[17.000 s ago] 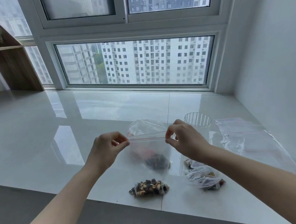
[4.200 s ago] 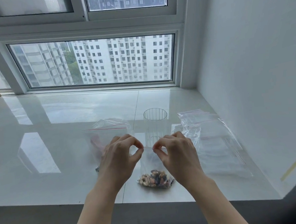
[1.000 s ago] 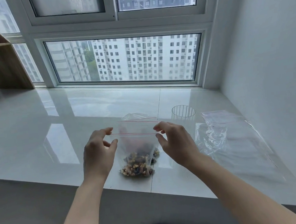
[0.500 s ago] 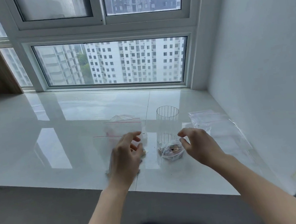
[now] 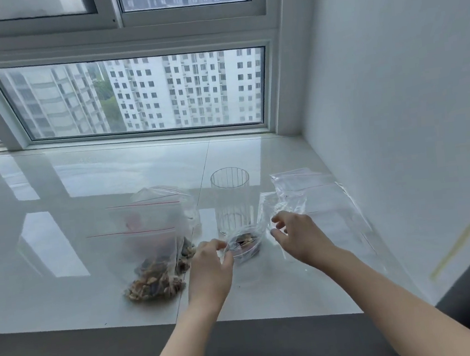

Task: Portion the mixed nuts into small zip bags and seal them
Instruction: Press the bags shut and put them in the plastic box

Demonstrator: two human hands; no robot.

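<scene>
Here the left hand (image 5: pixel 210 270) touches the rim of the open zip bag of nuts (image 5: pixel 245 245) just in front of the ribbed glass (image 5: pixel 232 201), whether pinching it I cannot tell; the right hand (image 5: pixel 298 236) hovers beside it, fingers loosely spread, holding nothing. Filled bags (image 5: pixel 152 256) lie to the left. Tugging one side only could tip the soft mouth and spill nuts onto the sill (image 5: pixel 66 297).

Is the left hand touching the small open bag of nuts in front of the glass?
Touching. The head view shows the left hand's fingertips pressed on the crinkled rim of the small bag, with no gap.
</scene>
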